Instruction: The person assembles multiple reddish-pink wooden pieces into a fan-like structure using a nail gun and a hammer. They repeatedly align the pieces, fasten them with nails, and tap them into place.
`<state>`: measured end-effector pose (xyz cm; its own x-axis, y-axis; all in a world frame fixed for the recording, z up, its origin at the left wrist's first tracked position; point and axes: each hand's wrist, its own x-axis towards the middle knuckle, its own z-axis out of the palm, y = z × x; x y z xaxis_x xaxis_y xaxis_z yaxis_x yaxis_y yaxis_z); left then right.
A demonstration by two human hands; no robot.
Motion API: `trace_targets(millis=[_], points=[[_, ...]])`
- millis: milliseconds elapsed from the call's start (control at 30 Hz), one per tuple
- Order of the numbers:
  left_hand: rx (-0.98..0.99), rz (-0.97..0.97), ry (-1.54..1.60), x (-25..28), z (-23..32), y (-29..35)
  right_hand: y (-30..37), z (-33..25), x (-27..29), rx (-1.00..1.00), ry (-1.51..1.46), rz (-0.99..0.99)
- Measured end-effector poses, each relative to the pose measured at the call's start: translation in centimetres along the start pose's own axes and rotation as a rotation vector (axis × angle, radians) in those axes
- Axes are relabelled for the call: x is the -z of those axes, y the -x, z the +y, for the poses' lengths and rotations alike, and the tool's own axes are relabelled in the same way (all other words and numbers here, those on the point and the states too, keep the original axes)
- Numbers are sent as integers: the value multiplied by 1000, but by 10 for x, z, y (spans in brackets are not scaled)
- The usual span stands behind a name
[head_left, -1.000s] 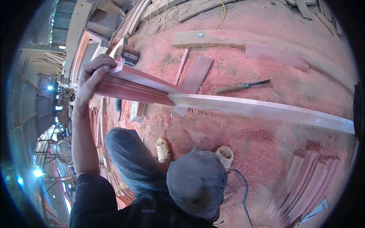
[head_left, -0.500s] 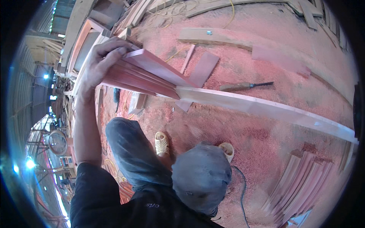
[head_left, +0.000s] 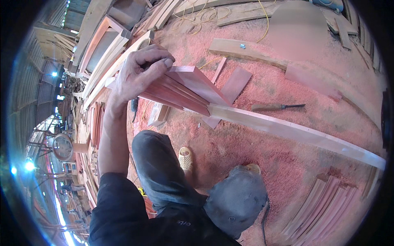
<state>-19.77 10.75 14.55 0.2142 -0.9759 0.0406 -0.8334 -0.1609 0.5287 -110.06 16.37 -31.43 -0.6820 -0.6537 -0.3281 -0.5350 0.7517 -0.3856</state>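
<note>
My left hand (head_left: 145,71) is closed round the far-left end of a bundle of reddish wooden strips (head_left: 176,95), thumb on top. A wider pink board (head_left: 199,84) leans along the same bundle. The bundle slopes down to the right and meets a long, pale, narrow board (head_left: 295,133) on edge, which runs off toward the right rim. Whether the pieces are joined there, I cannot tell. Beyond the long board lies a chisel (head_left: 279,107) with a wooden handle. My right hand is out of view.
Pink sawdust covers the ground round my feet. A flat pink board (head_left: 236,84) and a thick plank (head_left: 246,51) lie ahead. Stacked slats (head_left: 322,209) sit at the lower right. A timber frame (head_left: 102,39) and more lumber stand at the left; a yellow cord (head_left: 266,24) trails at the top.
The view has shifted, moving the scene rightward. My left hand and the held end of the bundle have swung somewhat further right. A blurred patch now shows at the upper right.
</note>
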Motion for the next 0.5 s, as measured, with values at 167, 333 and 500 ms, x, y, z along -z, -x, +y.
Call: trace_targets(millis=[167,333,500], points=[[-30,-3,-3,-2,-3,-3,4,-3,11,2,-10,19],[-41,46,18,-4,-4,0,15,-18,37,53,23,87],[-14,44,11,-1,-2,0,43,-58,122,269,121,328]])
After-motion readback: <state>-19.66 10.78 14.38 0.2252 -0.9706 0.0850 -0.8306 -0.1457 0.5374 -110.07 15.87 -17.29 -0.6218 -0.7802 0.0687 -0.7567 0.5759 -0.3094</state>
